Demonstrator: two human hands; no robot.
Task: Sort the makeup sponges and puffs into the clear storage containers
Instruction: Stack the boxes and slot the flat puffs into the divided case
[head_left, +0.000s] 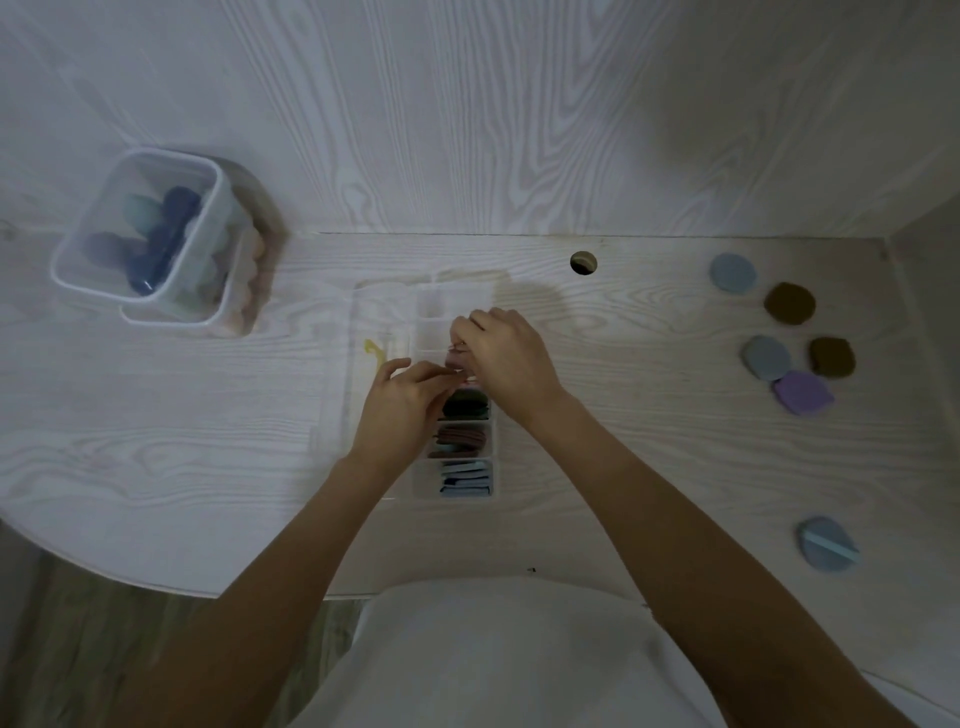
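Left hand (402, 397) and right hand (501, 353) pinched together on a pink puff (458, 358) over the divided clear organizer (457, 395). Loose puffs (789, 304) far right on the worktop (208, 441); sponge tub (150, 239) far left.

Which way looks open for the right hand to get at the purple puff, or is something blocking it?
Probably yes: the right hand is busy at the divided organiser, but only bare desk lies between it and the purple puff, which lies uncovered.

The right hand (506, 358) and left hand (402, 402) covered a pinkish puff (457, 358) in the divided clear organizer (454, 483); their grip was unclear. The organizer's far compartments looked washed out, their contents indiscernible.
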